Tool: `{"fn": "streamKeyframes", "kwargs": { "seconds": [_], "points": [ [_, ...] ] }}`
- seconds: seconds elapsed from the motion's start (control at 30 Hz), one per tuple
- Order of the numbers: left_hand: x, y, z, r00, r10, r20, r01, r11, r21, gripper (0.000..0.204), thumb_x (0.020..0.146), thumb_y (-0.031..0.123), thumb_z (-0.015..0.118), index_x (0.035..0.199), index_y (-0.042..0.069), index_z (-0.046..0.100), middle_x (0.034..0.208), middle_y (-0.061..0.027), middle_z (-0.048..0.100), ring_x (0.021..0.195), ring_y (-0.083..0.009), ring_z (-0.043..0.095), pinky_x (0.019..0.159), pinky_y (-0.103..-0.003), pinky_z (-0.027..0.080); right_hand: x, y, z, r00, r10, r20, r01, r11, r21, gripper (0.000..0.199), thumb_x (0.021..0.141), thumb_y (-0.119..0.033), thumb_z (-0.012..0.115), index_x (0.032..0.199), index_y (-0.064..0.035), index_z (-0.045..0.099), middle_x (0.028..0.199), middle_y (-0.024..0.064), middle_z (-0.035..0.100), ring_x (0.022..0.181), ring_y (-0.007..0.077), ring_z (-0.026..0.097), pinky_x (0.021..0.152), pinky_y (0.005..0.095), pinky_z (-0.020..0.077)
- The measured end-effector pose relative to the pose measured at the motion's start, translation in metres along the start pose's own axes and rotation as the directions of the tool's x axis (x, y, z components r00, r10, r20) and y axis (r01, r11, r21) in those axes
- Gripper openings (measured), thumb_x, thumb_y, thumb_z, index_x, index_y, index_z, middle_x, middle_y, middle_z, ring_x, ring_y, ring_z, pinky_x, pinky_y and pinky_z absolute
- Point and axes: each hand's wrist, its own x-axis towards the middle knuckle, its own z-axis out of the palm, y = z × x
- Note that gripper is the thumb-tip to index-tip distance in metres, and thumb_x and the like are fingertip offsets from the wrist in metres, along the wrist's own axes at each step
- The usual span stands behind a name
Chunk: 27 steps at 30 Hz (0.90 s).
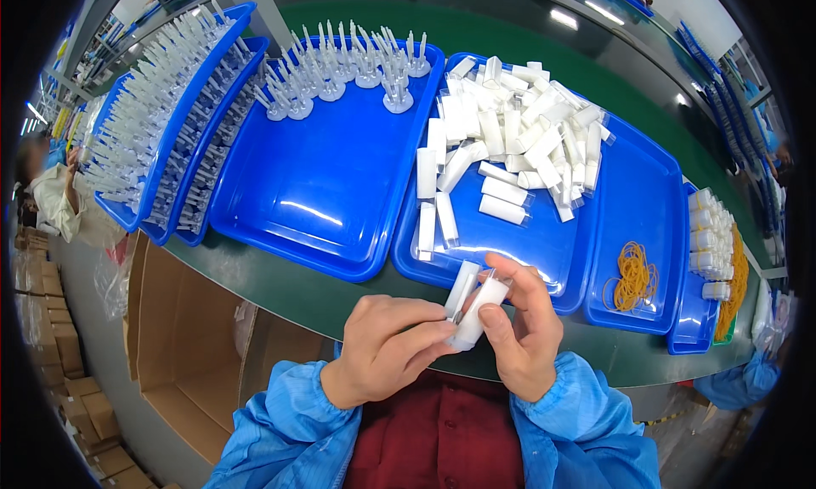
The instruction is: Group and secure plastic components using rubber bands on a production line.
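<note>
Fingers (408, 323) of a bare left hand (372, 349) close on the lower ends of two slim white oblong pieces with clear plastic ends (484, 312), as the thumb and fingers of the bare right hand (529, 349) clamp the nearer piece higher up. The pair is held tilted, side by side, over the near edge of a long dark-green surface (629, 353). Below it at left stands an open brown cardboard box (183, 344).

Across the surface runs a line of blue plastic trays. The wide rectangular one left of centre (297, 183) has a bare near half. Beside it, directly ahead of the hands, a second blue tray (557, 255) carries a loose heap of matching white oblong pieces (510, 136). Two blue trays at far left (174, 144) tilt and overlap, crowded with translucent white upright parts. A narrower blue tray (637, 183) lies right of the heap, and a smaller one beyond it bears white pieces in rows (705, 238).

Light-blue sleeves (293, 412) cover the forearms. Smaller still, translucent white pronged stands on round bases (331, 72) cluster along the left-centre tray's far end, and thin yellow-orange bands (633, 276) lie tangled in the narrower tray.
</note>
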Motion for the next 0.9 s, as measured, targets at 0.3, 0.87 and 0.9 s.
{"fn": "streamKeyframes", "kwargs": {
  "seconds": [0.3, 0.87, 0.9],
  "points": [
    [0.005, -0.013, -0.01, 0.99, 0.067, 0.121, -0.096, 0.963, 0.251, 0.039, 0.068, 0.008, 0.087, 0.104, 0.009, 0.072, 0.091, -0.0012, 0.068, 0.075, -0.0186, 0.061, 0.066, -0.033, 0.04, 0.091, 0.02, -0.012, 0.756, -0.389, 0.527, 0.654, 0.416, -0.631, 0.035, 0.08, -0.002, 0.062, 0.114, -0.005, 0.066, 0.117, 0.0062, 0.066, 0.111, 0.0261, 0.058, 0.096, 0.0403, 0.0442],
    [0.012, -0.002, -0.014, 0.944, 0.094, 0.315, -0.164, 0.965, 0.206, 0.039, 0.076, 0.008, 0.067, 0.115, 0.009, 0.075, 0.101, 0.0007, 0.066, 0.078, -0.0147, 0.059, 0.069, -0.03, 0.04, 0.07, -0.012, -0.031, 0.991, 0.117, 0.063, -0.119, 0.992, 0.029, 0.039, 0.101, -0.013, 0.061, 0.138, -0.003, 0.052, 0.098, 0.0018, 0.062, 0.089, 0.0066, 0.058, 0.081, 0.0221, 0.0458],
    [0.014, 0.002, -0.013, 0.939, 0.104, 0.327, -0.17, 0.969, 0.177, 0.04, 0.076, 0.008, 0.067, 0.115, 0.01, 0.075, 0.101, 0.0009, 0.066, 0.079, -0.0144, 0.059, 0.07, -0.03, 0.04, 0.069, -0.01, -0.03, 0.985, 0.161, 0.06, -0.163, 0.985, 0.047, 0.038, 0.102, -0.013, 0.06, 0.138, -0.0027, 0.052, 0.097, 0.0034, 0.063, 0.09, 0.0094, 0.06, 0.083, 0.0246, 0.0472]
  ]
}}
